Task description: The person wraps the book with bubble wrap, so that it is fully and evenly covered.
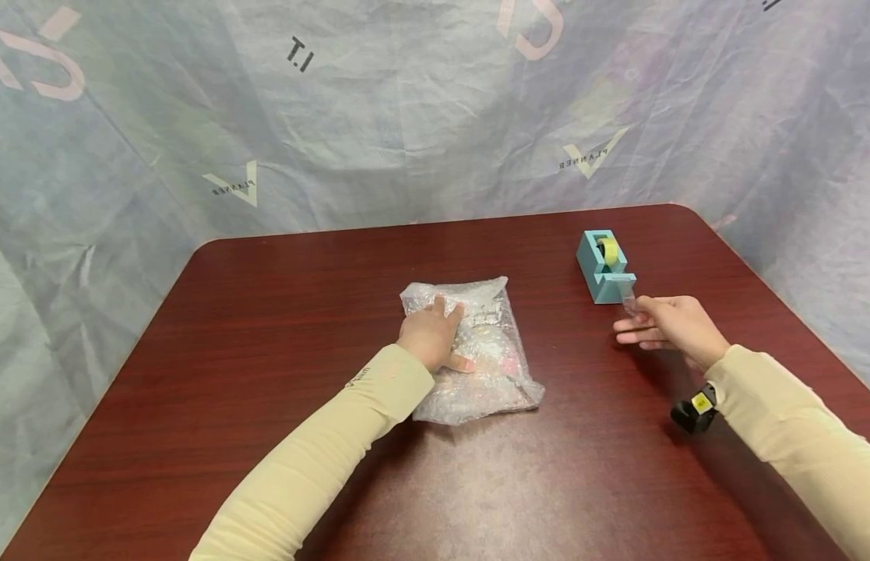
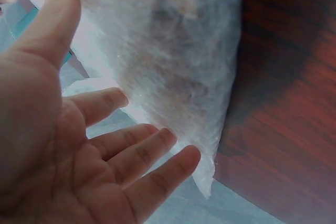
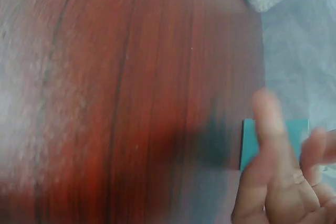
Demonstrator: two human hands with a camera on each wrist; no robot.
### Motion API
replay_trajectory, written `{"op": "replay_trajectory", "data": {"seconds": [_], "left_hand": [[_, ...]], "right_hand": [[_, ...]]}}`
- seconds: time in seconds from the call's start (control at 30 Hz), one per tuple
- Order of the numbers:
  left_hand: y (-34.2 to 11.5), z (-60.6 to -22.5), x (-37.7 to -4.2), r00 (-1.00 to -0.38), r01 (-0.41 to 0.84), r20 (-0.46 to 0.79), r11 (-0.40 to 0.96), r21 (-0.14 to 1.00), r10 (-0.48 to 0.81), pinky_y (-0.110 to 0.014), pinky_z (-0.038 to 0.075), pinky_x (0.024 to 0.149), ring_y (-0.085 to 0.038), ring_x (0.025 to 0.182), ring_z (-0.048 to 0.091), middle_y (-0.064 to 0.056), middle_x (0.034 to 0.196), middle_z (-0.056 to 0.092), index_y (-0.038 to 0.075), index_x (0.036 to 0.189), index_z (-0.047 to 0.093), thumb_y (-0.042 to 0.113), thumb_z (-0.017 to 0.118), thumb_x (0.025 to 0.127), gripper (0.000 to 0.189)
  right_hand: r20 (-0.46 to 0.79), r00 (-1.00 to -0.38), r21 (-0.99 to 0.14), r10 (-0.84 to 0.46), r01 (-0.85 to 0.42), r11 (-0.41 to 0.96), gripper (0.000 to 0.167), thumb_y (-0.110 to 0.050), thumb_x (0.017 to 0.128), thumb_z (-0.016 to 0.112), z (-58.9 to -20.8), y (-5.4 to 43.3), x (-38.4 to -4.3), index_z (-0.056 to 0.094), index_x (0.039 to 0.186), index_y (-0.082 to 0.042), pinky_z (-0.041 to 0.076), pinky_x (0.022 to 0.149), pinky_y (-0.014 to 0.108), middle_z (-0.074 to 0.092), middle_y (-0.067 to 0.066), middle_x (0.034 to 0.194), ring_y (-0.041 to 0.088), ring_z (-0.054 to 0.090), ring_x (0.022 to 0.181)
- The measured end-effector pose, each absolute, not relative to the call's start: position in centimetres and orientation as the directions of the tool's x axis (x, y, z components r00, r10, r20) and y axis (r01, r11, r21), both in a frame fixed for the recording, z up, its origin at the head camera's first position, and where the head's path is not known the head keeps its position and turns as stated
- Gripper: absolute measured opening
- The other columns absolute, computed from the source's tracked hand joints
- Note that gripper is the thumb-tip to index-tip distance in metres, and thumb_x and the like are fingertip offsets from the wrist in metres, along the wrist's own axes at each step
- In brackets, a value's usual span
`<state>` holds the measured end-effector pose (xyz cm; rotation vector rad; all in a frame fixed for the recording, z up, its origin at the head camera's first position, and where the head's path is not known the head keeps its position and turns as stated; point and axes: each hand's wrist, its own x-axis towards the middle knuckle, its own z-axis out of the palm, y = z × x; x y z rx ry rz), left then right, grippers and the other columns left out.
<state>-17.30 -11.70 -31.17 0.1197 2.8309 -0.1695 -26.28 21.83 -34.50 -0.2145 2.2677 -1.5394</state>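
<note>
A flat package in clear bubble wrap [image 1: 487,343] lies at the middle of the table, with something pale and pink showing through. My left hand [image 1: 431,339] rests on its left part, fingers spread and straight; the left wrist view shows the fingertips against the bubble wrap [image 2: 173,77]. On the right, my right hand [image 1: 676,327] pinches the end of a clear strip of tape [image 1: 627,298] between thumb and forefinger. That strip runs from the front edge of a light blue tape dispenser [image 1: 594,269], which holds a yellowish tape roll [image 1: 608,250].
The dark red wooden table [image 1: 280,327] has a rounded far edge. Behind it hangs a pale grey printed cloth [image 1: 406,117]. A black wrist camera [image 1: 694,413] sits below the right wrist.
</note>
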Motion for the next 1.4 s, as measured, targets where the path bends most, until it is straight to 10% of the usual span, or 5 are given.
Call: {"op": "replay_trajectory", "data": {"seconds": [0.63,0.83,1.03,1.4], "left_hand": [[-11.9,-31.3,-17.3,-0.952,0.095,-0.301,0.989,-0.116,0.056,-0.037,0.058,0.082,-0.030,0.139,0.048,-0.021,0.162,0.029,0.015,0.162,0.030,0.064,0.072,0.082,0.103],[-11.8,-31.0,-17.0,-0.955,0.111,-0.287,0.987,-0.116,0.074,-0.037,0.059,0.080,-0.031,0.136,0.051,-0.022,0.161,0.032,0.014,0.161,0.031,0.064,0.072,0.081,0.103],[-11.8,-30.9,-16.9,-0.960,0.116,-0.267,0.988,-0.106,0.084,-0.037,0.059,0.080,-0.032,0.133,0.054,-0.022,0.160,0.034,0.014,0.160,0.033,0.064,0.074,0.080,0.103],[-12.0,-30.9,-17.2,-0.965,0.136,-0.240,0.986,-0.094,0.110,-0.039,0.059,0.083,-0.034,0.117,0.063,-0.023,0.154,0.041,0.012,0.157,0.038,0.063,0.078,0.078,0.103]], "right_hand": [[-0.609,-0.723,-0.779,-0.325,0.469,0.416,0.028,-0.020,0.104,0.048,-35.0,18.3,-28.3,0.053,0.123,0.000,0.055,0.067,0.019,0.073,-0.006,0.079,0.003,0.071,0.070],[-0.507,-0.774,-0.854,-0.380,0.391,0.342,0.019,-0.022,0.104,0.047,-34.7,17.0,-27.3,0.054,0.098,-0.005,0.057,0.074,0.024,0.074,-0.004,0.082,0.007,0.072,0.075],[-0.361,-0.837,-0.918,-0.412,0.242,0.313,0.022,-0.023,0.104,0.047,-32.5,16.0,-26.4,0.055,0.110,-0.003,0.056,0.072,0.023,0.073,-0.007,0.086,0.006,0.069,0.075],[-0.334,-0.795,-0.913,-0.507,0.141,0.382,0.020,-0.021,0.100,0.055,-29.9,10.9,-24.6,0.065,0.089,-0.007,0.046,0.062,0.024,0.071,-0.002,0.084,0.007,0.063,0.068]]}}
